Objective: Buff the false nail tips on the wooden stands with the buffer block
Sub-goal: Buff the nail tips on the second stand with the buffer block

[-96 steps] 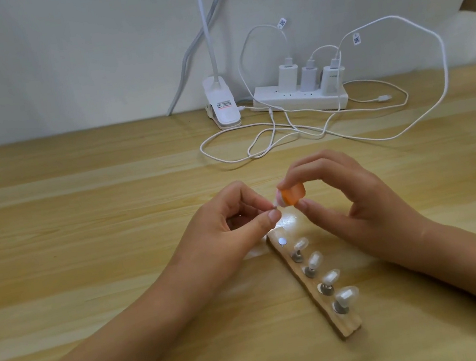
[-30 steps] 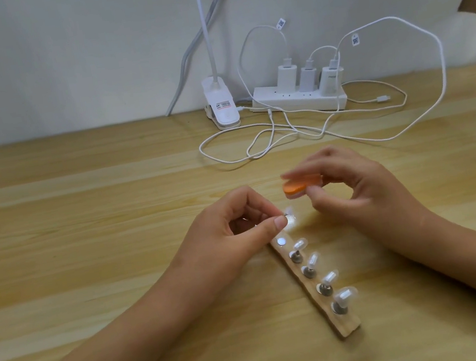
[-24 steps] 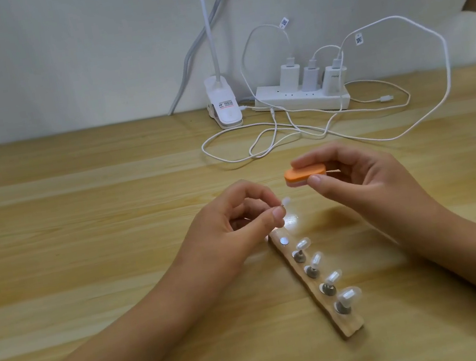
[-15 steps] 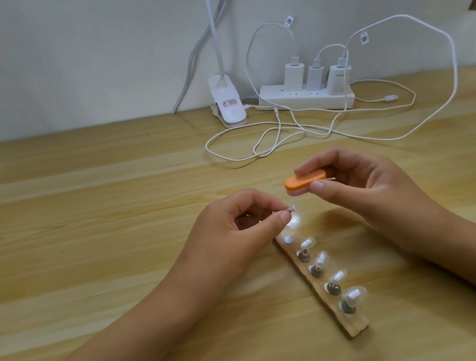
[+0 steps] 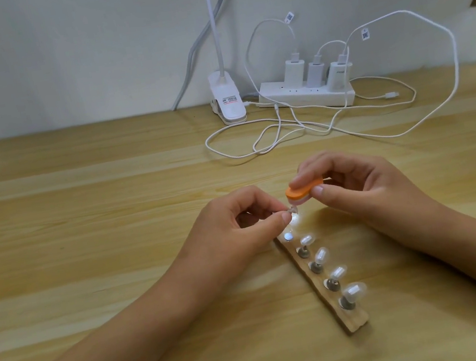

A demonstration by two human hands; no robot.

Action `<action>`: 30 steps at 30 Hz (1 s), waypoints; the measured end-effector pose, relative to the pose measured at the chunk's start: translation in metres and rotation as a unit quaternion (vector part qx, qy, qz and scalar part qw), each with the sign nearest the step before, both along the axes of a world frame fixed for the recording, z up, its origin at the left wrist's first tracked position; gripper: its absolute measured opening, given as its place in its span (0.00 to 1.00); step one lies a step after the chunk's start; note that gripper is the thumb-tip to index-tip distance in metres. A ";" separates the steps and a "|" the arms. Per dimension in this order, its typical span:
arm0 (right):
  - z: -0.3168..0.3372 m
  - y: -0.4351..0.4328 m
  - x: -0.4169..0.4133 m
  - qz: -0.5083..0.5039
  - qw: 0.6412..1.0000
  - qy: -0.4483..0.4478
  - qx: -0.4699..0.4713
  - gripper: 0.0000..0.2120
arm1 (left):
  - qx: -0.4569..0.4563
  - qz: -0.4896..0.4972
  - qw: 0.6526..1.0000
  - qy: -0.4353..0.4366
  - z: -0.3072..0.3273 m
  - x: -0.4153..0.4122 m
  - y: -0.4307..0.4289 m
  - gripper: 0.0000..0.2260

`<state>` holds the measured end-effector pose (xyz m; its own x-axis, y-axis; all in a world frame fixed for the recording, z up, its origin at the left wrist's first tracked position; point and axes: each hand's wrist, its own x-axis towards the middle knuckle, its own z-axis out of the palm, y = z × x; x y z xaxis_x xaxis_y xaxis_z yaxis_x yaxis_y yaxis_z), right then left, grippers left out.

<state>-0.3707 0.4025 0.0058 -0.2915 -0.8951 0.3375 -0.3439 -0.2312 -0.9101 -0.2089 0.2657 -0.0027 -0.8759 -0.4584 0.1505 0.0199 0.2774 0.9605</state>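
Buffer block [image 5: 302,192] is pinched between the right hand's [image 5: 365,188] thumb and fingers, just above a false nail tip [image 5: 291,211] pinched by the left hand [image 5: 238,230], over the wooden stand's [image 5: 354,319] far end, toward the table's [image 5: 81,220] near edge.

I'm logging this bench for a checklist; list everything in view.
wooden stand: 1, pale wood, table centre
nail tips: 4, clear, on the stand's posts
held nail tip: 1, clear, above stand's far end
buffer block: 1, orange, above held nail tip
clip lamp: 1, white, far edge
power strip: 1, white, beside lamp
chargers: 3, white, in strip
cables: several, white, before strip
table: 1, wood
left hand: pinches held nail tip
right hand: holds buffer block
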 end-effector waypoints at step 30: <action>0.002 0.000 0.003 0.008 0.999 0.039 0.009 0.13 | -0.019 -0.033 0.999 0.011 -0.002 0.000 -0.002 0.04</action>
<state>-0.3681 0.4026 0.0082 -0.2500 -0.9058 0.3420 -0.4102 -0.2208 -0.8849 -0.2091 0.2633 -0.0050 -0.9006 -0.3928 0.1863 0.0607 0.3108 0.9485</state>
